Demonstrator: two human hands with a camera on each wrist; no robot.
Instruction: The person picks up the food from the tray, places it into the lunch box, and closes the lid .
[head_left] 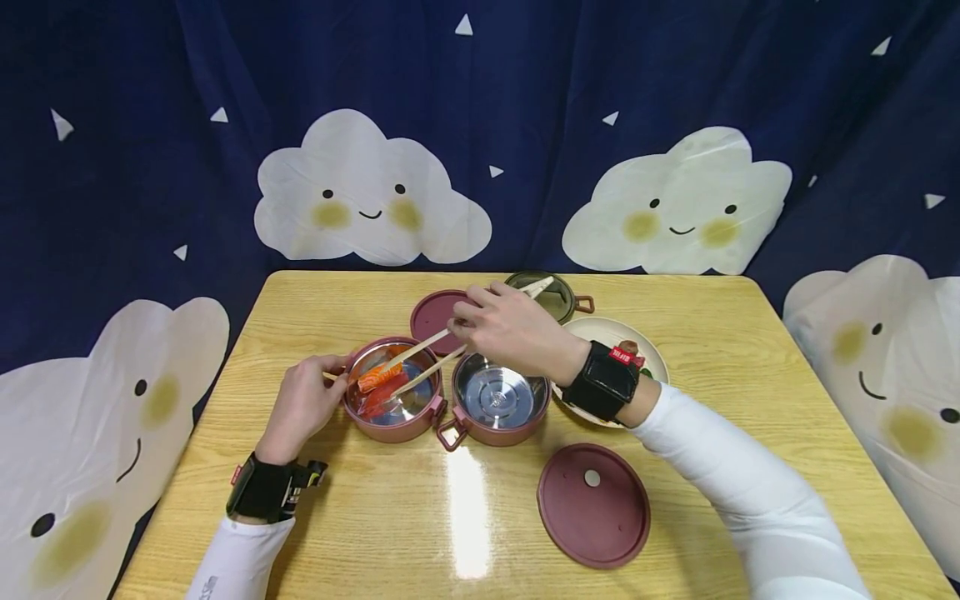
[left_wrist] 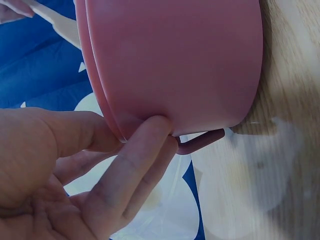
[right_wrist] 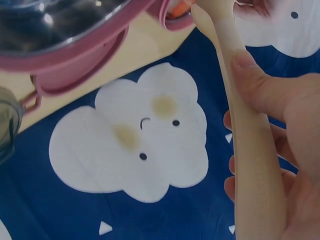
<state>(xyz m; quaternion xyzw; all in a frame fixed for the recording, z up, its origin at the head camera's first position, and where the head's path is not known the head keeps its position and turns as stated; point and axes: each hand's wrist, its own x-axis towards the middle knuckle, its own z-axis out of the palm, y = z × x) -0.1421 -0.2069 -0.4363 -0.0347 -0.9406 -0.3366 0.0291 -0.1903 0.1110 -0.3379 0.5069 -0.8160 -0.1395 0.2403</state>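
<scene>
On the left, a pink pot (head_left: 395, 431) with a steel inside holds an orange, white-striped salmon piece (head_left: 375, 381) and a red piece (head_left: 381, 398). My left hand (head_left: 307, 402) grips this pot at its left side; in the left wrist view its fingers (left_wrist: 135, 167) are bent at the rim and handle (left_wrist: 202, 142). Over the pots, my right hand (head_left: 510, 327) holds beige tongs (right_wrist: 255, 160), thumb along the handle. The tongs' two arms reach down into the left pot, parted, one tip at the salmon and the other at the red piece.
A second pink pot (head_left: 498, 436) stands close on the right, its steel bottom bare. Behind are a mauve lid (head_left: 431, 319) and a glass lid (head_left: 558, 302). A cream plate (head_left: 656, 354) with food sits under my right wrist. Another mauve lid (head_left: 594, 517) lies in front.
</scene>
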